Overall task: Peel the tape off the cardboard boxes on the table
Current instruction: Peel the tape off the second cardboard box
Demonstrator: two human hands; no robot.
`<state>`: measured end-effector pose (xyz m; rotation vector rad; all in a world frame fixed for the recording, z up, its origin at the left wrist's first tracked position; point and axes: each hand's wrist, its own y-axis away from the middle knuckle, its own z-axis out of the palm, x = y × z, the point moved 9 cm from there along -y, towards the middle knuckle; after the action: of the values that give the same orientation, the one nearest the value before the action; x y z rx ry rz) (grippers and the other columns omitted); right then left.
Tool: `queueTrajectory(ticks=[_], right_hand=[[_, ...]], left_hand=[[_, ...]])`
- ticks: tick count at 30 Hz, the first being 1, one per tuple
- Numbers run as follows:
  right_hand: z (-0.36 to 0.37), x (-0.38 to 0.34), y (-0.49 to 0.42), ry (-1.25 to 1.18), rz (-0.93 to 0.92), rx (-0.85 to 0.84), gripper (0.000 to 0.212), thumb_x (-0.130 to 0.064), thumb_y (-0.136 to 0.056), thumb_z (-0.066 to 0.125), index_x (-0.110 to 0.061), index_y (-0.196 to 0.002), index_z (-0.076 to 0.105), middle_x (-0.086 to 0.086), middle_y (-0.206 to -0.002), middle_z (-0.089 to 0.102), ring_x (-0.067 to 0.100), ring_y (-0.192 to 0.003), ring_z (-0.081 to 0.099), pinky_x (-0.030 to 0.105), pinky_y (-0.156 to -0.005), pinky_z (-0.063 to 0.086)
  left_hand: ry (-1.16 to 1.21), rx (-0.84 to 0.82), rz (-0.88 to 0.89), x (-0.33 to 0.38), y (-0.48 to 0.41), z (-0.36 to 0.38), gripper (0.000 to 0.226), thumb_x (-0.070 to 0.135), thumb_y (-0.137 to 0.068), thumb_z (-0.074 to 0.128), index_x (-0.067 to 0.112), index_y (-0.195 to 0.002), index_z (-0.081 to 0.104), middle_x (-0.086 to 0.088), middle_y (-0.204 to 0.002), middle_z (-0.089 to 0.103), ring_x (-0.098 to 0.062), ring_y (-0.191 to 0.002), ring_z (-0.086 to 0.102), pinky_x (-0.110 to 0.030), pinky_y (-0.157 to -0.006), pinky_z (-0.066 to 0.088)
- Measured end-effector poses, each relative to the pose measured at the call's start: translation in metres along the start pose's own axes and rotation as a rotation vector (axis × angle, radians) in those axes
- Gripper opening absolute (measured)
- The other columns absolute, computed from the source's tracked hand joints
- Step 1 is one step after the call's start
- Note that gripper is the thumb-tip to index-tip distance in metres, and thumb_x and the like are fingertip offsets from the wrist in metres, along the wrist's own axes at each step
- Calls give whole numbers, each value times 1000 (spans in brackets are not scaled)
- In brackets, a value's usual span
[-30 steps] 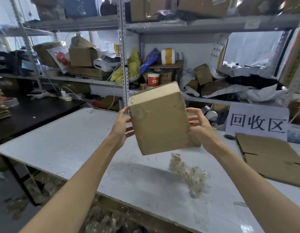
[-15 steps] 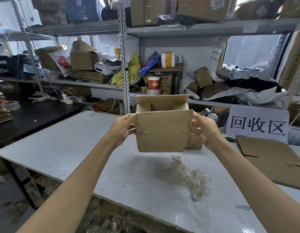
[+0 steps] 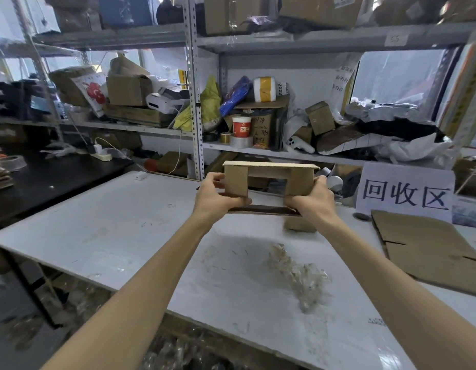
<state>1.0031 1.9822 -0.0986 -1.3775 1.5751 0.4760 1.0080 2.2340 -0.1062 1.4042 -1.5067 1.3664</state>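
Nearest, one crumpled wad of clear tape (image 3: 298,279) lies on the white table (image 3: 111,236), between the two forearms. To its right rests one flattened cardboard sheet (image 3: 423,244). Farther on, two hands hold one cardboard box (image 3: 268,177) in the air above the table, its flaps open toward the camera. The left hand (image 3: 218,201) is clamped on the box's left lower corner and the right hand (image 3: 311,204) on its right lower corner, fingers curled round the edges. One smaller box (image 3: 300,225) sits on the table just below the right hand. Beyond stands one paper sign (image 3: 405,193) with three characters, then cluttered shelves holding one red cup (image 3: 241,126).
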Motion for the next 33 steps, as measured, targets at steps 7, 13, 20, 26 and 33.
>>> queueTrajectory(ticks=[7,13,20,26,33], right_hand=[[8,-3,6,-332,-1,-172,6,-11,-69,43,-11,-74,48,4,-66,46,19,-63,42,29,-58,32],[-5,5,3,-403,35,-125,19,1,-81,40,-12,-73,50,8,-73,51,22,-71,47,33,-66,39],[-32,21,8,-896,129,-58,26,-33,-89,60,-14,-107,57,13,-101,62,27,-99,62,46,-86,51],[-74,39,16,-907,228,96,32,-26,-71,82,-9,-92,65,8,-97,74,18,-89,69,30,-77,54],[-162,108,16,-943,260,412,22,19,-74,59,5,-89,52,15,-83,63,25,-70,64,28,-55,56]], left_hand=[[-127,165,-34,7,-4,-13,59,19,-76,82,14,-123,47,-5,-115,55,-21,-100,58,-37,-83,58],[197,72,-105,-3,-3,-9,21,18,-101,39,23,-118,50,0,-99,57,-18,-93,55,-35,-72,54],[-48,-172,80,18,7,26,29,17,-94,46,18,-117,64,-9,-115,61,-27,-110,56,-42,-94,50],[-181,-327,202,45,39,108,46,28,-81,58,22,-126,63,-6,-123,49,-17,-109,48,-22,-84,38],[-268,-530,214,55,58,219,55,46,-85,46,13,-122,68,-18,-130,52,-31,-124,47,-29,-103,37]])
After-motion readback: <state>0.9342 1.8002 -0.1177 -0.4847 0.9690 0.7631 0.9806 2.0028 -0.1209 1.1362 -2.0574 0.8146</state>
